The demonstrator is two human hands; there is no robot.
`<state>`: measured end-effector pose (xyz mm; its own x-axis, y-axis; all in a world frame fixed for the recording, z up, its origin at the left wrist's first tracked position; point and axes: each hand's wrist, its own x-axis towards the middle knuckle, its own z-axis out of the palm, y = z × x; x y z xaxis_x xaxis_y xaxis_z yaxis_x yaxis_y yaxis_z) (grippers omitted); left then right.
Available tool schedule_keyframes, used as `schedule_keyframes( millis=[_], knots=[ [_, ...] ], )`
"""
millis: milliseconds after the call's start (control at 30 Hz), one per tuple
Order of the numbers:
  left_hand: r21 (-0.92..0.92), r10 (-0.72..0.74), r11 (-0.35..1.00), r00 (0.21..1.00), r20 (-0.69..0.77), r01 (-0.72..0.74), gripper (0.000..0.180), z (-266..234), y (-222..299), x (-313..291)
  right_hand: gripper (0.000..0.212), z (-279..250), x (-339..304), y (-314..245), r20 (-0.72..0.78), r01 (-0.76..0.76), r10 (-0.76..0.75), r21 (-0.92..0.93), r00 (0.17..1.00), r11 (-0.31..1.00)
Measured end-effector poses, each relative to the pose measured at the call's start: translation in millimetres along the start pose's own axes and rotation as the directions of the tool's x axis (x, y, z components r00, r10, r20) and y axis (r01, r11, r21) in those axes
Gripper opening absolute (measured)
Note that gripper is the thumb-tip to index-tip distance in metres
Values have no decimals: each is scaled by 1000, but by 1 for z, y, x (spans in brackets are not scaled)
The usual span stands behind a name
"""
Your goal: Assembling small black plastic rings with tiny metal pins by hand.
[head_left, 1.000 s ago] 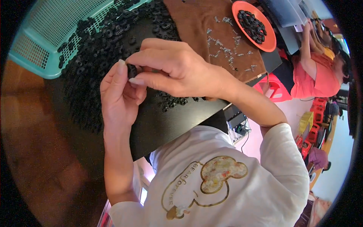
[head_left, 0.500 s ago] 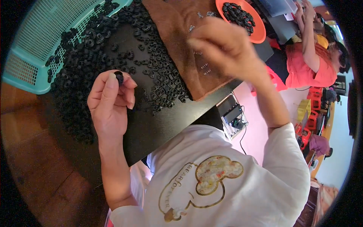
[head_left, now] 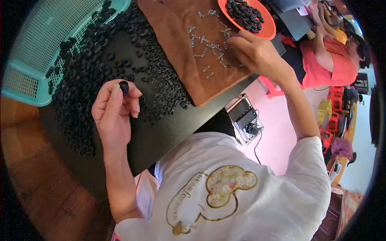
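My left hand (head_left: 113,108) is raised above the dark table, its thumb and forefinger pinching a small round black plastic piece (head_left: 124,86). Beneath and around it lies a large heap of small black plastic pieces (head_left: 86,68); smaller black clip-like pieces (head_left: 165,82) spread toward the cloth. My right hand (head_left: 261,56) is at the right side of a brown cloth (head_left: 171,30), fingers curled and fingertips down at the cloth. Small metal springs (head_left: 213,46) are scattered there. Whatever the right fingertips pinch, if anything, is hidden.
A green plastic basket (head_left: 30,68) tips toward the heap at the left. An orange bowl (head_left: 268,29) of black pieces (head_left: 245,16) stands at the far right. A person in a red shirt (head_left: 327,60) sits beyond, and a metal-framed box with a cable (head_left: 245,118) is below the table.
My right hand has come down from a blurred sweep over the cloth to its right side, among the springs. The left hand keeps its pinch on the black piece. The view has shifted slightly.
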<state>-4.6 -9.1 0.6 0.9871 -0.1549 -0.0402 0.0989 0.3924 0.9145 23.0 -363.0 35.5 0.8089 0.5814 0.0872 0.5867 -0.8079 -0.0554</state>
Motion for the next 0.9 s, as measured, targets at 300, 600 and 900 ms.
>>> schedule_keyframes(
  millis=[300, 600, 900],
  knots=[
    [-81, -47, 995, 998, 43, 51, 22, -8, 0, 2, 16, -11, 54, -78, -132, 33, 159, 858, 978, 512],
    [-199, -31, 979, 994, 107, 52, 21, -12, 4, 0, 16, 0, 121, -136, -125, 91, 184, 979, 975, 181],
    [-195, -33, 979, 994, 107, 54, 23, -14, 7, 0, 14, 4, 125, -151, -193, 128, 165, 932, 967, 339]
  ],
)
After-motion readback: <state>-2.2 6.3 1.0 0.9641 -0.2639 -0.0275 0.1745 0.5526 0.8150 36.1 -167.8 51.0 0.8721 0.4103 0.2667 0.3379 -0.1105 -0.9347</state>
